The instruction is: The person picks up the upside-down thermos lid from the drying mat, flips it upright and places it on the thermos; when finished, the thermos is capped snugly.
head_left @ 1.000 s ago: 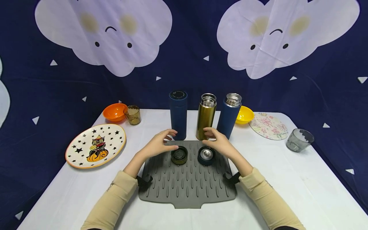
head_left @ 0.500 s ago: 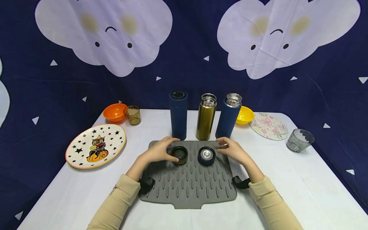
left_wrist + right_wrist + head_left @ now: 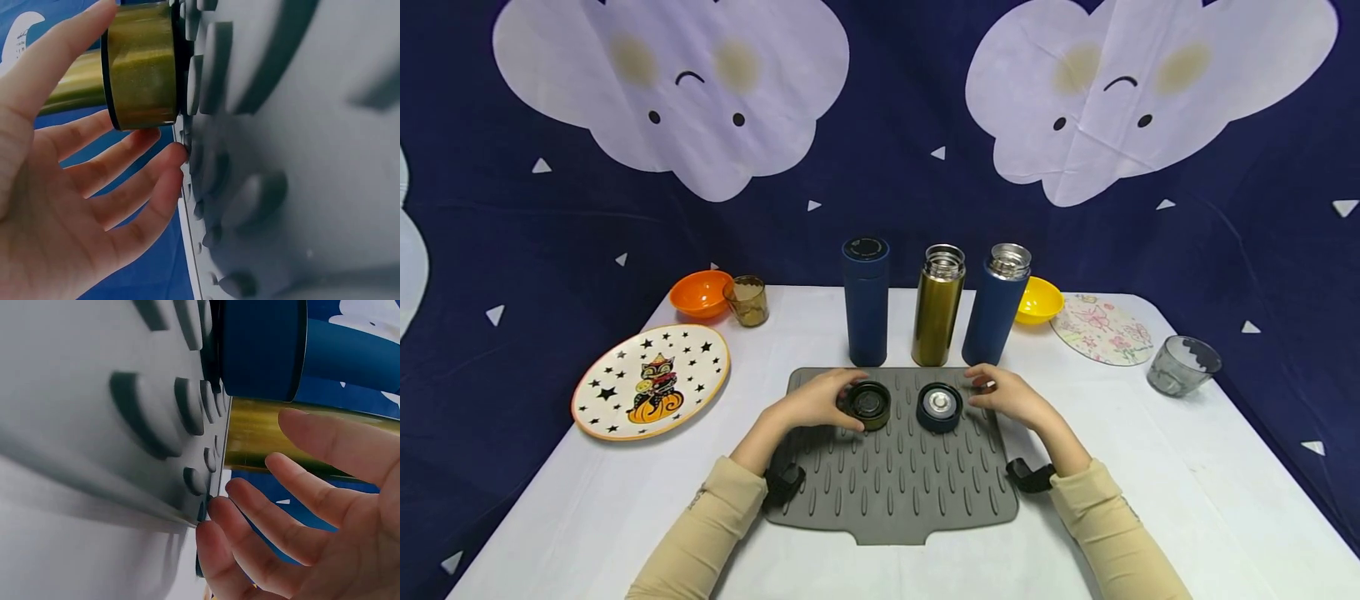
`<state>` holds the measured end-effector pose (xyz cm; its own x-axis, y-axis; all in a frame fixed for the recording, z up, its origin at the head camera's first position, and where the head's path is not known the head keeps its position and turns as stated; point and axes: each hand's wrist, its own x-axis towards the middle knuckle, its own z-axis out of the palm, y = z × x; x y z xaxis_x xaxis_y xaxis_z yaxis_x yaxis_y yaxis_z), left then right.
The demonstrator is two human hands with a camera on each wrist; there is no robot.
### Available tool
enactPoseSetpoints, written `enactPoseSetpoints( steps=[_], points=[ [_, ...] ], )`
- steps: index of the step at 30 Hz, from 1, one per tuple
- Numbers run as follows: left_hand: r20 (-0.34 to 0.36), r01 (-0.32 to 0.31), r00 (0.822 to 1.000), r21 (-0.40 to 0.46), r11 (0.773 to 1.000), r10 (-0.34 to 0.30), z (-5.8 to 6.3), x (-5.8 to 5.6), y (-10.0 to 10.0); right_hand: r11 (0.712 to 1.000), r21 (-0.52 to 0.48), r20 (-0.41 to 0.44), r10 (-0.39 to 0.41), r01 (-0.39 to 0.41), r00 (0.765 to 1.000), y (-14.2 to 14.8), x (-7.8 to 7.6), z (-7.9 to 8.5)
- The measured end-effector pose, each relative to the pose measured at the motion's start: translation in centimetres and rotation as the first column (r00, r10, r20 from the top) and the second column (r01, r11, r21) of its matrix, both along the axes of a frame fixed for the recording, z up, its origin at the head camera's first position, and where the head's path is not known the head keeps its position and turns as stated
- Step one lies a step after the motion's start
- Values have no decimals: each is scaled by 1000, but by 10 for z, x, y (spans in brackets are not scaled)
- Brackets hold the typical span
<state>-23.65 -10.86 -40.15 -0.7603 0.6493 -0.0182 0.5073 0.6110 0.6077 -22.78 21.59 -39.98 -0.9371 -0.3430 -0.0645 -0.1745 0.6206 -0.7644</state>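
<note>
A gold bottle lid with a black inside lies upside down on the grey ridged mat. My left hand has its thumb at the near side of this lid and its fingers round the far side; the left wrist view shows the lid's gold wall between them. Right of it sits a dark blue lid, its metal inside facing up. My right hand stays beside the blue lid with loosely bent fingers, holding nothing. Behind the mat stand an uncapped gold bottle and an uncapped blue bottle.
A capped blue bottle stands left of the gold one. On the left are a cat-patterned plate, an orange bowl and an amber glass. A yellow bowl, a floral disc and a grey glass stand right.
My right hand has moved right and nearer to me, off the blue lid to its side. My left hand has come nearer and closed in around the gold lid.
</note>
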Motion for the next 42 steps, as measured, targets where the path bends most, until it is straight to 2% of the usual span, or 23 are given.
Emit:
enactPoseSetpoints(
  steps=[11,16,20,25,33,36,42],
  points=[
    [-41,-31,999,-77,997,28,0,-1,5,1000,10,1,-2,2,1000,-2,0,0],
    [-76,-19,997,-71,997,14,0,-1,5,1000,18,4,0,0,1000,-2,1,2],
    [-105,-18,994,-22,1000,16,0,-2,3,1000,21,2,2,-2,1000,-2,1,3],
    [-87,-33,995,66,997,39,4,-3,2,1000,23,-8,8,-7,1000,-2,2,1],
    [-55,-62,996,149,987,71,12,-3,6,1000,19,-19,-11,11,1000,-3,1,8],
    [-62,-77,994,190,979,91,16,-3,10,1000,-11,-34,-19,18,999,-8,0,15],
    [-74,-100,989,275,956,124,23,-4,20,990,-139,-52,4,-12,999,-28,3,31]
  ],
)
